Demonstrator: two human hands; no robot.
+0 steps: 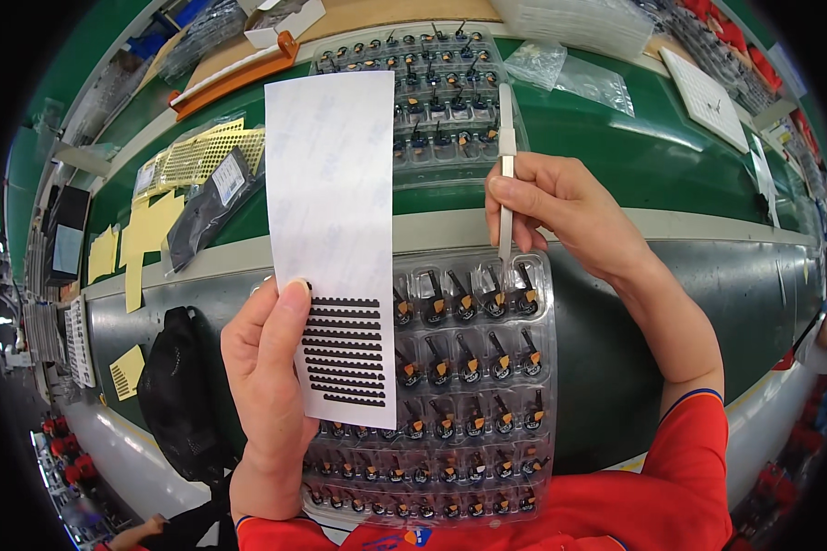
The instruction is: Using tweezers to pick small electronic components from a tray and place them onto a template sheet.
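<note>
My left hand [271, 354] pinches the left edge of a long white backing sheet [331, 184], held upright over a tray. Rows of narrow black notched strips [345, 354] cover the sheet's lower part. In my right hand [560, 207] is a slim, tweezer-like tool [507, 165], pale at the top and metallic below. Its lower end points down at the top row of the clear plastic tray [547, 367]. Small black parts with stems and orange tabs, such as one black part [526, 298], sit in the tray's pockets. The sheet hides the tray's upper left.
A second clear tray [446, 170] of similar parts lies beyond, on the green bench. Yellow sticker sheets [193, 156] and a dark bag [216, 197] lie left. An orange holder [239, 78] stands at the back left; a white grid panel [705, 98] lies back right. A black pouch [175, 395] is near left.
</note>
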